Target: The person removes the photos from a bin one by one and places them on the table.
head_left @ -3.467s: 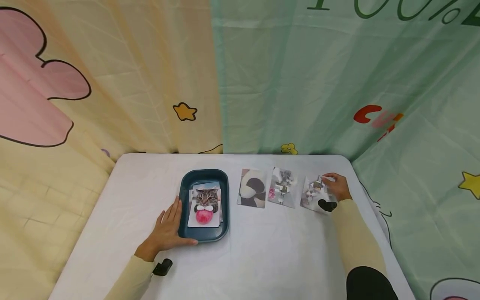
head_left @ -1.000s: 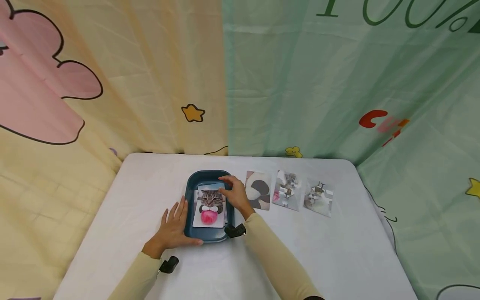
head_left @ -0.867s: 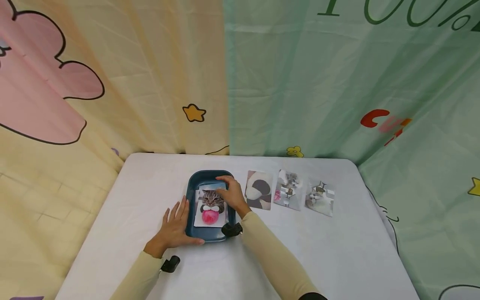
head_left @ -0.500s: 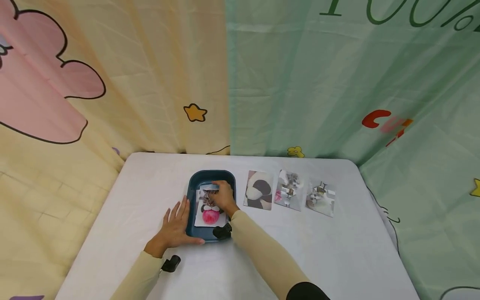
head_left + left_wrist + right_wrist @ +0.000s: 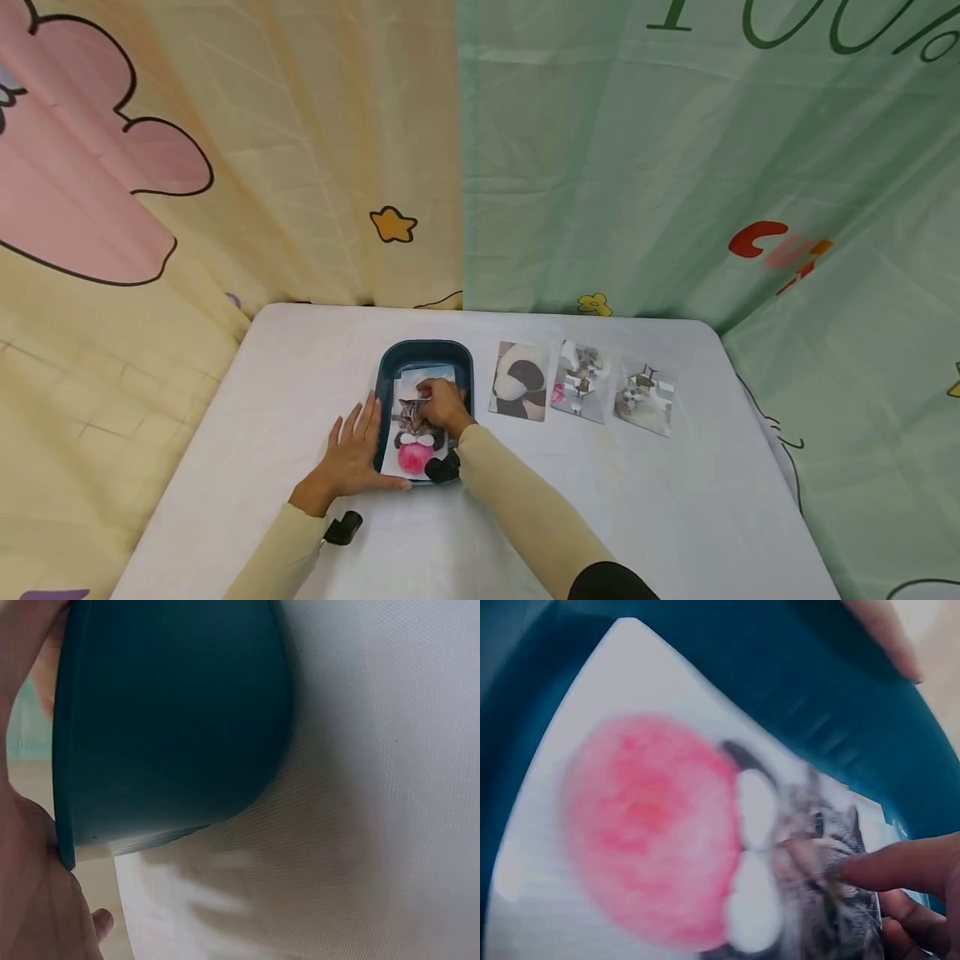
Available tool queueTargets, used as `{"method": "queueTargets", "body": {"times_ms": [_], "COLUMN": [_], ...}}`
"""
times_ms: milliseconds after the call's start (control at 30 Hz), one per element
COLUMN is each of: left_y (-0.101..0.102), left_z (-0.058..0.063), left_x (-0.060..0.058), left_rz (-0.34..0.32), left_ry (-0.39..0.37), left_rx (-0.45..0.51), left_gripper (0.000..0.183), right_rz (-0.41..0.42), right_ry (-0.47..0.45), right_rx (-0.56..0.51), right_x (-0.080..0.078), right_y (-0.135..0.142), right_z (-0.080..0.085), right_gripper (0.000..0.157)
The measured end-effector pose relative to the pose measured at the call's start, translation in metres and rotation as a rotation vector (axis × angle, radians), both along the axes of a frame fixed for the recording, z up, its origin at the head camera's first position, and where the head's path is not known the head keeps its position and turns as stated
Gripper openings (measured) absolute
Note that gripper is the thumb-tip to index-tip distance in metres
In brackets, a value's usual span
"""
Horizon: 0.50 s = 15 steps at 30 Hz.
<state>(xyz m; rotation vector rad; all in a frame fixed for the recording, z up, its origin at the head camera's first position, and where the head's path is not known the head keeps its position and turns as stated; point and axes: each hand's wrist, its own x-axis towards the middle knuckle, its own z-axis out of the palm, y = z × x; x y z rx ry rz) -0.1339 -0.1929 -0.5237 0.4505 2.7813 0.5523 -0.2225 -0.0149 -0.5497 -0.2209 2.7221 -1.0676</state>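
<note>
In the head view, a dark teal tray holds a small stack of picture cards. The topmost shows a tabby cat with a pink pompom; this cat card reaches down to the tray's near end, slightly askew. My right hand pinches it by its far part. In the right wrist view the thumb lies on the picture and other fingers curl at the card's edge. My left hand rests along the tray's left side, fingers straight, thumb at the near corner. The left wrist view shows the tray's outer wall.
Right of the tray lie a card with a dark rounded patch, a grey-and-pink card and a cat card with glare, in a row on the white tablecloth. Printed curtains hang behind the table.
My right hand has come from the rightmost card on the table to the tray. Its fingers have taken the cat card, which has slid toward me. The left hand stays at the tray.
</note>
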Motion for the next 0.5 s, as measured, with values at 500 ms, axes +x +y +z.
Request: {"method": "queueTargets", "body": {"times_ms": [500], "left_y": [-0.002], "left_z": [0.001], "left_x": [-0.001], "left_rz": [-0.002], "left_ry": [-0.04], "left_rx": [0.004], "left_gripper": [0.139], "right_rz": [0.099], "right_ry": [-0.116], "right_rx": [-0.267], "right_x": [-0.008], "right_y": [0.011], "right_z": [0.024], "right_gripper": [0.021]}}
